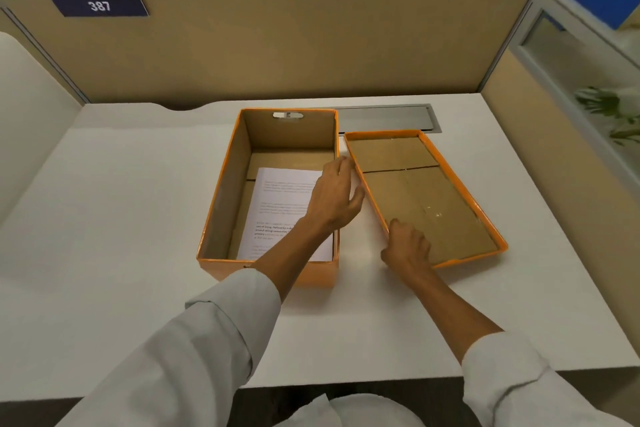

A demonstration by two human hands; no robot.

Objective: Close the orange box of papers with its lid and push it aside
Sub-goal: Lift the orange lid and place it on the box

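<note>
The orange box (221, 184) stands open in the middle of the white desk, with a printed sheet of papers (277, 208) lying in its bottom. Its lid (426, 198) lies upside down just to the right, brown inside facing up. My left hand (334, 194) reaches across the box's right wall, fingers spread, with the thumb at the lid's left rim. My right hand (407, 246) covers the lid's near left corner, its fingers curled over the rim there.
A metal cable hatch (384, 116) is set into the white desk (121, 218) behind the lid. Beige partition walls (277, 45) close the desk at the back and right. A plant (609, 111) shows beyond the right partition.
</note>
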